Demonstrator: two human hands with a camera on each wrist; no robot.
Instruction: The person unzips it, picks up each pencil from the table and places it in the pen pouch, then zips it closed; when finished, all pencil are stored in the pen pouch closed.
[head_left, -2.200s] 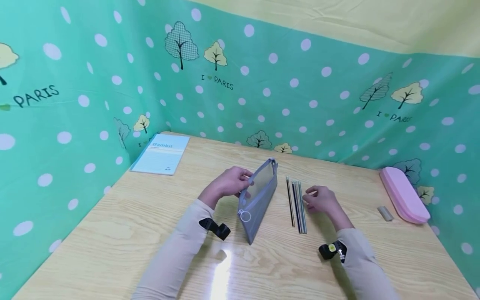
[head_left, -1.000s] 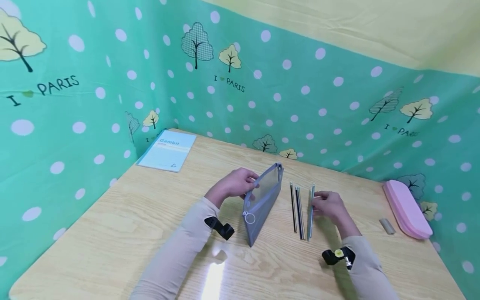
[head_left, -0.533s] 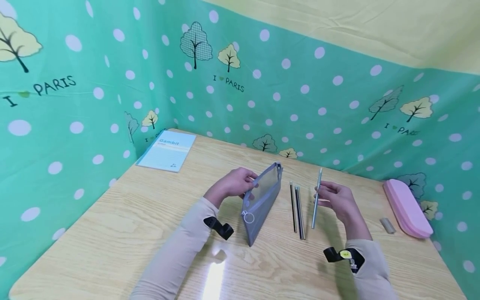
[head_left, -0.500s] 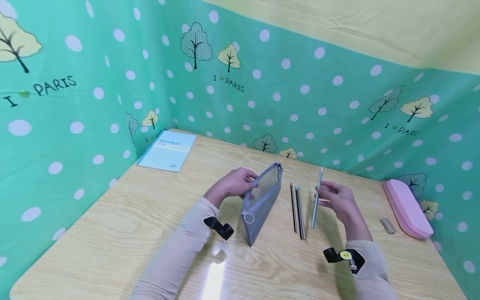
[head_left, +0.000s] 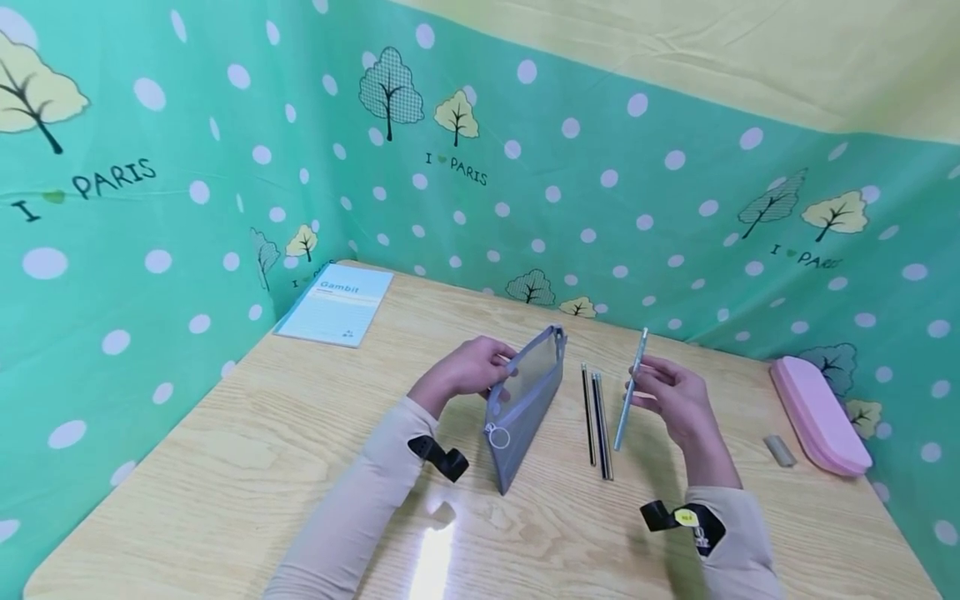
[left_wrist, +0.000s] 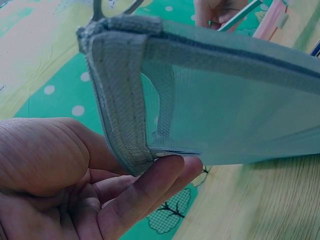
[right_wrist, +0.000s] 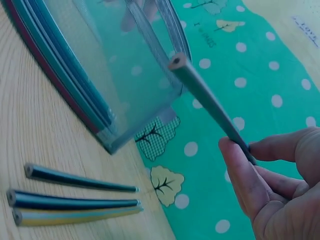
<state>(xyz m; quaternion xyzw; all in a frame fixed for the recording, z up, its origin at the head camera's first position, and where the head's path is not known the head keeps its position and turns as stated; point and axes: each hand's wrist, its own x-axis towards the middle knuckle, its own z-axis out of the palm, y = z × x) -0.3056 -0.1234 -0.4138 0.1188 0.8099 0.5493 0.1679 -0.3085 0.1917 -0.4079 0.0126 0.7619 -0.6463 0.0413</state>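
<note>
A grey mesh zipper pouch [head_left: 528, 429] stands on edge near the middle of the table, its mouth open and a ring pull at the near end. My left hand [head_left: 467, 367] holds it by the left rim, fingertips [left_wrist: 170, 170] at the fabric corner. To the right, my right hand [head_left: 678, 400] pinches a light blue pencil [head_left: 623, 423] in the air, tilted, its flat unsharpened end [right_wrist: 178, 61] toward the pouch. Between pouch and right hand lie a dark pencil [head_left: 588, 417] and two more pencils [head_left: 602, 433] side by side. Long dark strips show along the pouch's lower edge in the right wrist view.
A pink pencil case [head_left: 820, 417] lies at the table's right edge, with a small grey block [head_left: 780, 451] beside it. A light blue notebook [head_left: 335, 304] is at the back left. Patterned green cloth [head_left: 480, 183] hangs behind and at the sides.
My right hand has picked the light blue pencil off the row and lifted it. Over the last half second its lower end swings a little left. My left hand keeps its hold on the pouch.
</note>
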